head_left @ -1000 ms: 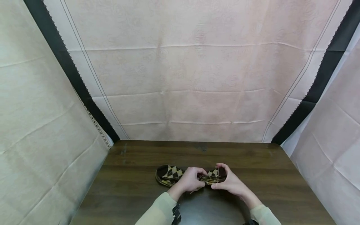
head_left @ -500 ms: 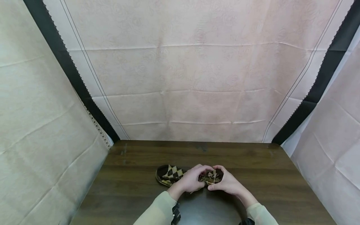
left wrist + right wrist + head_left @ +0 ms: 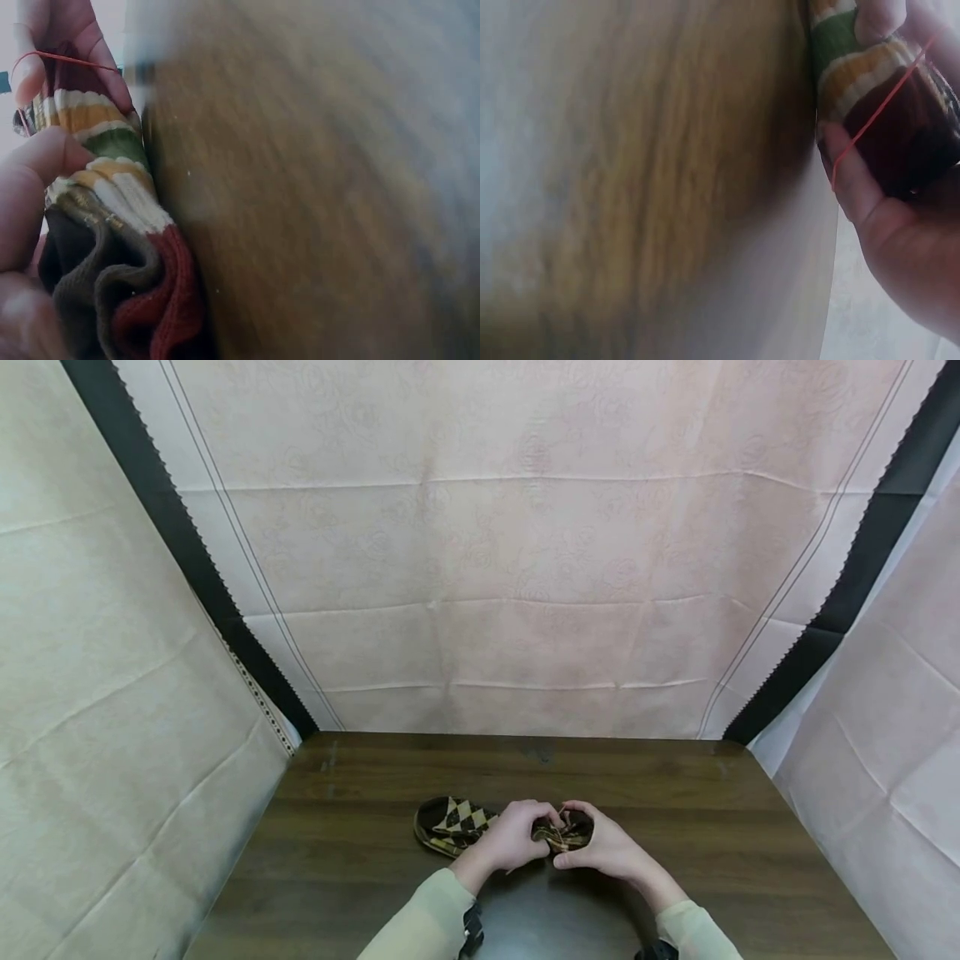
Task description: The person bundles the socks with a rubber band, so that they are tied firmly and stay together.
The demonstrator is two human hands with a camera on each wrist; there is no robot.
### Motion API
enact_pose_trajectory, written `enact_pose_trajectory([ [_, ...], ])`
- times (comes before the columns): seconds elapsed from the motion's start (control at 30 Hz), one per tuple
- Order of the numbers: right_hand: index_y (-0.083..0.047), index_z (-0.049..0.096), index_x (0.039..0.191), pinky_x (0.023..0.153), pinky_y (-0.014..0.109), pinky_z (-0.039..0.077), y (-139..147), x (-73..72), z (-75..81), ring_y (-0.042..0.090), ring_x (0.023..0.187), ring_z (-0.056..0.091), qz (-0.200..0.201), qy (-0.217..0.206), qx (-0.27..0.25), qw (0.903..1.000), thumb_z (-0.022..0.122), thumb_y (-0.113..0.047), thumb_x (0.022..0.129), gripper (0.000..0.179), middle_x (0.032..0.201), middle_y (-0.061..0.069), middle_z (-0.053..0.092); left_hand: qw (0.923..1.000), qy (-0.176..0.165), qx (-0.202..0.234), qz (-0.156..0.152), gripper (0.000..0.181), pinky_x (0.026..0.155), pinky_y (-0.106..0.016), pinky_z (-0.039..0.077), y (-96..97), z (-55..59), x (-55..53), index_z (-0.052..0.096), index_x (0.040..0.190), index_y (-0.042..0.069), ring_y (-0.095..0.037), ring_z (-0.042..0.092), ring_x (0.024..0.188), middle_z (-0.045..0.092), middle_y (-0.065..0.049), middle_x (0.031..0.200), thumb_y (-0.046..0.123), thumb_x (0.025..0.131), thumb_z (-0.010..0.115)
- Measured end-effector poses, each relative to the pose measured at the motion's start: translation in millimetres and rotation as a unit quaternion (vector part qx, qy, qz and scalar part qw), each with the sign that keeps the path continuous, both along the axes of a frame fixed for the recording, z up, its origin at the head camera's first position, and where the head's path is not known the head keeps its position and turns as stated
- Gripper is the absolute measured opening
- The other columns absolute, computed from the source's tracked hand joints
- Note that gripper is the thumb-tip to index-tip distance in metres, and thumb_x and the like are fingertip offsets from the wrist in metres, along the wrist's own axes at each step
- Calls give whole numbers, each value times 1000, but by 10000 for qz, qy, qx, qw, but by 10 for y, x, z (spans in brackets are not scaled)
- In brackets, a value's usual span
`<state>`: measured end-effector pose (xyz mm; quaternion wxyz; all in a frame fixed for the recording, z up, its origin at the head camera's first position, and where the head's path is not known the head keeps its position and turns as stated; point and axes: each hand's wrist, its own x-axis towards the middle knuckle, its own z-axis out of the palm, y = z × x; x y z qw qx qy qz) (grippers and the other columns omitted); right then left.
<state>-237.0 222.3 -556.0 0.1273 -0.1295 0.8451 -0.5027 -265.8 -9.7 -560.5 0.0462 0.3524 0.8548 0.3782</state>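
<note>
Bunched socks (image 3: 463,821) with black and yellow argyle diamonds lie across the table in the head view; how many there are I cannot tell. My left hand (image 3: 508,837) grips them around the middle, where striped ribbing (image 3: 112,142) in white, orange, green and dark red shows in the left wrist view. My right hand (image 3: 606,845) curves around their right end, thumb and finger apart. Over those fingertips a thin red rubber band (image 3: 885,103) is stretched across the dark red end of the socks. Behind the hands, part of the socks is hidden.
A brown wood-grain table (image 3: 375,893) lies under everything. Pale cloth (image 3: 525,568) hangs behind it, with more pale cloth at both sides. Black wrist straps (image 3: 471,931) show below the light sleeves (image 3: 427,914).
My right hand has moved slightly left, toward the left hand, bringing the rubber band further along the socks. The socks' right end has become more bunched. My left hand has shifted only a little.
</note>
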Motion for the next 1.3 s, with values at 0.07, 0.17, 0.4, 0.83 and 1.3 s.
enact_pose_trajectory([
  [0.07,-2,44,157,96,38,51,35,-7,-2,26,120,61,-76,29,94,9999,99,-24,78,99,139,16,63,9994,-45,283,211,32,85,-23,53,-5,-17,-19,74,107,21,-3,62,98,70,11,107,-2,85,80],
  [0.17,-5,48,155,95,39,52,80,-14,-4,24,116,64,-304,87,357,9989,100,-27,76,97,133,13,66,9947,-296,771,616,28,85,-25,54,-32,-44,-49,73,100,21,-4,64,96,71,13,101,-2,85,79],
  [0.4,-1,44,157,91,45,55,47,-37,-33,21,108,66,-694,35,741,9948,101,-37,74,106,125,9,69,9724,-1001,1639,1324,24,81,-29,52,-122,-73,-86,75,96,20,-9,61,89,71,11,96,-2,88,77],
  [0.83,2,50,150,101,38,50,-277,-140,-122,25,122,64,-654,-281,-590,9957,93,-28,87,83,137,14,66,9001,-2165,3147,2095,17,79,-30,51,-95,-11,-121,74,106,5,-16,61,90,69,-4,102,0,89,71],
  [1.3,-10,83,94,82,35,55,-319,-16,9,15,95,70,86,-196,213,9995,70,-46,104,39,93,0,79,8786,-2148,3287,2718,20,71,-27,50,-5,21,-134,76,108,6,-16,60,88,71,-6,107,2,88,74],
])
